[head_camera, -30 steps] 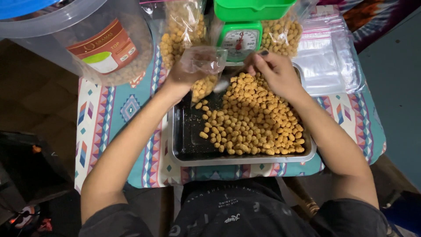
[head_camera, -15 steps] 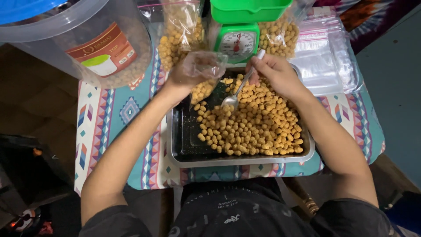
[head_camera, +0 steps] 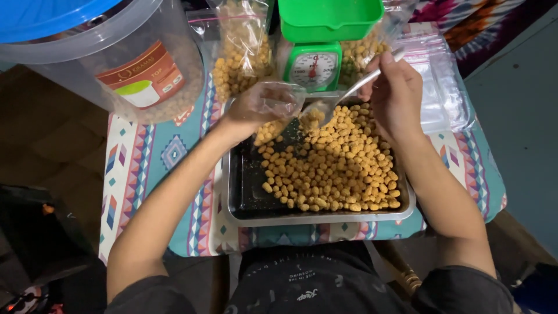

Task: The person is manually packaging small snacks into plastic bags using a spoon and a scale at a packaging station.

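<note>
My left hand [head_camera: 247,113] holds a small clear plastic bag [head_camera: 273,107] open over the far left corner of a dark metal tray [head_camera: 244,186]. The bag has some yellow-brown round snacks in its bottom. My right hand [head_camera: 395,96] grips a metal spoon [head_camera: 340,99] by its handle, with the bowl heaped with snacks right at the bag's mouth. The tray is covered on its right two thirds with a pile of the same snacks [head_camera: 337,166].
A green kitchen scale [head_camera: 317,58] with a green pan stands behind the tray, with filled snack bags [head_camera: 241,55] either side. A big clear tub with a blue lid [head_camera: 116,64] is at far left. Empty clear bags [head_camera: 442,93] lie at right on the patterned cloth [head_camera: 163,157].
My right hand scooped snacks from the pile with the spoon and lifted it leftward to the mouth of the bag. My left hand has kept the bag open.
</note>
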